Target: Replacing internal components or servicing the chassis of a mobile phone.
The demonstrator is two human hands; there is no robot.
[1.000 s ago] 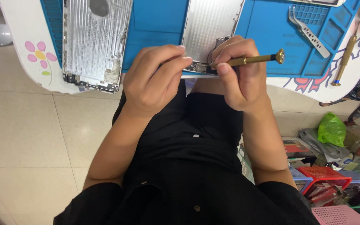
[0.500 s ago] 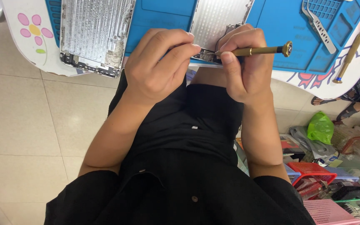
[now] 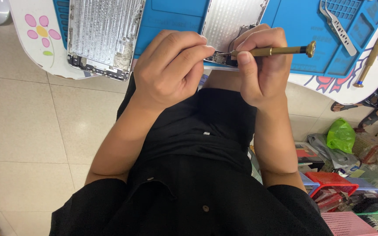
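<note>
Phone housing (image 3: 230,26), silver, inner side up, on the blue mat (image 3: 302,22) at the near edge of the desk (image 3: 31,48).
My left hand (image 3: 171,65) pins its lower end steady; my right hand (image 3: 263,65) has its grip closed on a brass screwdriver (image 3: 270,50), held flat, tip at the bottom-end parts. Tip contact and any screw are hidden by my fingers; housing's top is cut off.
</note>
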